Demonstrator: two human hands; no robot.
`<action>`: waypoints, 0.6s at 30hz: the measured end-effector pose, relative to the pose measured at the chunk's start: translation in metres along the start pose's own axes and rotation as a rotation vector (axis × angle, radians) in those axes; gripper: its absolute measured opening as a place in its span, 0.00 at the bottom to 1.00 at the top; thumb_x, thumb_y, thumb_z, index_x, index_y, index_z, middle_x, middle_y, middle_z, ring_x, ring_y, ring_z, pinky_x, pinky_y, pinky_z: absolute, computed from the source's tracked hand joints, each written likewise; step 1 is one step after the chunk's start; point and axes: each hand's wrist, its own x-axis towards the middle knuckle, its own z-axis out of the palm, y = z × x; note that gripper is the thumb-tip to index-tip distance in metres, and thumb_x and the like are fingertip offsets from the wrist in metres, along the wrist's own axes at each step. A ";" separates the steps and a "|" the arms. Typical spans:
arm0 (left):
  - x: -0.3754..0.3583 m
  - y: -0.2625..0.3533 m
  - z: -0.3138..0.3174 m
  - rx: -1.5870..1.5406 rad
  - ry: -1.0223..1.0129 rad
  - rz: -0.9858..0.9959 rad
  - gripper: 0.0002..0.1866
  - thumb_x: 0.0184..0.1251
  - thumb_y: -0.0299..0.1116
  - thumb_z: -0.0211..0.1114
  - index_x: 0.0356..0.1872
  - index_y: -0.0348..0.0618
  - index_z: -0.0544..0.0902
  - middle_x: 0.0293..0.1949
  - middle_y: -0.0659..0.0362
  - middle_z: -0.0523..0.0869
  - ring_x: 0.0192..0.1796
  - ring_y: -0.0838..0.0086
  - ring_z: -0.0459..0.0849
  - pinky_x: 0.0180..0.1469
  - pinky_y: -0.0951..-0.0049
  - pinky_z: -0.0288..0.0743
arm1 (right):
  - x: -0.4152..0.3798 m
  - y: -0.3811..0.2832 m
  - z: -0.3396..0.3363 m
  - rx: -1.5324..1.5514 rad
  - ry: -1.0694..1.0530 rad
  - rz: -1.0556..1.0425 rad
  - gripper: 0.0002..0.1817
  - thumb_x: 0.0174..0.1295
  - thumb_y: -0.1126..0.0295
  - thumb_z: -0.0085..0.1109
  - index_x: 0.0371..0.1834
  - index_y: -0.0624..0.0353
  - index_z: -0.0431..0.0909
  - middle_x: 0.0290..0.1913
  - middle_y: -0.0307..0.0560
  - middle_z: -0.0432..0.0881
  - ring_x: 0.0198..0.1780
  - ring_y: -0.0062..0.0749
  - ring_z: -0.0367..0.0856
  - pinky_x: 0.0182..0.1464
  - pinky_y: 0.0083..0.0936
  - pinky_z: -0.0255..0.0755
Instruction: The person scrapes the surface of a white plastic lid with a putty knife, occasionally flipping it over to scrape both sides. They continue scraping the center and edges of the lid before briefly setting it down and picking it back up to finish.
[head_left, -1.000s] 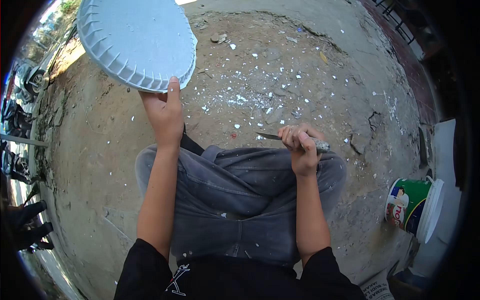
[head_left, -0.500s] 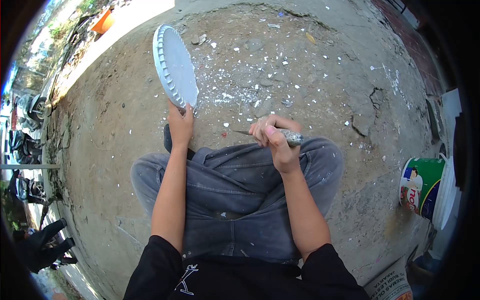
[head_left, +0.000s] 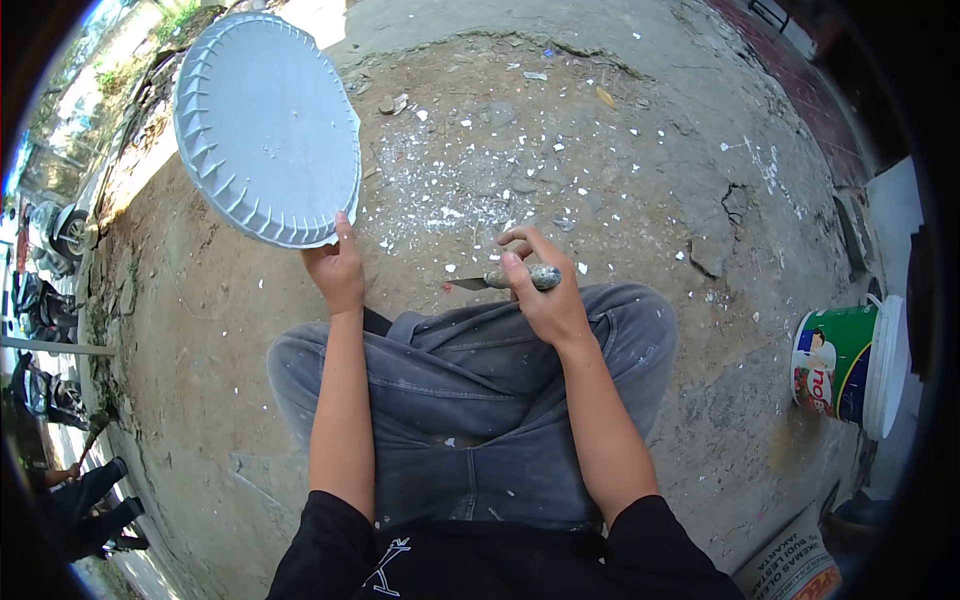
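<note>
A round white bucket lid (head_left: 275, 130) with a ribbed rim is held up at the upper left, its flat face turned toward me. My left hand (head_left: 338, 272) grips the lid's lower edge between thumb and fingers. In my right hand (head_left: 545, 290) is a small scraper (head_left: 500, 279) with a speckled handle, its pointed metal blade aimed left above my lap. The scraper does not touch the lid. White flakes (head_left: 450, 212) lie scattered over the ground in front of my crossed legs.
A green and white paint bucket (head_left: 846, 366) stands at the right. A printed sack (head_left: 790, 568) lies at the lower right. Motorcycles (head_left: 55, 235) are parked at the far left, where a person (head_left: 95, 500) in dark clothes is partly visible. Cracks run through the ground.
The lid has moved left and turned from nearly edge-on to show its broad face. My right hand has shifted slightly left, and its fingers are looser, showing more of the scraper.
</note>
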 end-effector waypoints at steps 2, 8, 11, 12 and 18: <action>0.000 -0.003 -0.005 0.176 -0.093 -0.074 0.14 0.72 0.29 0.64 0.52 0.31 0.78 0.42 0.55 0.87 0.39 0.77 0.85 0.39 0.76 0.77 | -0.002 0.004 0.004 0.037 0.005 0.007 0.16 0.63 0.60 0.62 0.44 0.62 0.78 0.34 0.46 0.77 0.35 0.30 0.73 0.41 0.27 0.70; -0.009 -0.023 -0.002 0.218 -0.274 -0.348 0.17 0.71 0.30 0.63 0.53 0.27 0.76 0.45 0.46 0.87 0.41 0.60 0.92 0.39 0.71 0.82 | 0.005 0.016 0.009 0.030 0.140 -0.105 0.12 0.60 0.70 0.65 0.44 0.62 0.80 0.37 0.44 0.80 0.36 0.26 0.80 0.43 0.23 0.74; -0.011 -0.005 -0.002 0.083 -0.365 -0.379 0.19 0.73 0.29 0.61 0.57 0.25 0.70 0.46 0.42 0.86 0.39 0.58 0.92 0.36 0.71 0.86 | 0.007 0.017 0.002 0.154 0.226 -0.040 0.11 0.61 0.72 0.65 0.44 0.64 0.80 0.44 0.46 0.82 0.41 0.28 0.84 0.46 0.22 0.75; -0.011 0.011 -0.002 0.081 -0.362 -0.377 0.19 0.73 0.29 0.61 0.57 0.25 0.70 0.46 0.42 0.86 0.39 0.58 0.92 0.36 0.71 0.86 | 0.008 0.012 -0.001 0.338 0.249 0.013 0.11 0.65 0.71 0.62 0.46 0.67 0.79 0.50 0.52 0.83 0.48 0.34 0.86 0.51 0.22 0.78; -0.038 0.079 -0.004 -0.607 -0.222 -1.007 0.15 0.72 0.31 0.61 0.55 0.39 0.69 0.38 0.57 0.83 0.26 0.75 0.83 0.31 0.73 0.86 | -0.003 -0.035 -0.044 1.073 0.460 -0.001 0.21 0.70 0.70 0.55 0.61 0.74 0.72 0.52 0.59 0.83 0.50 0.46 0.87 0.59 0.35 0.83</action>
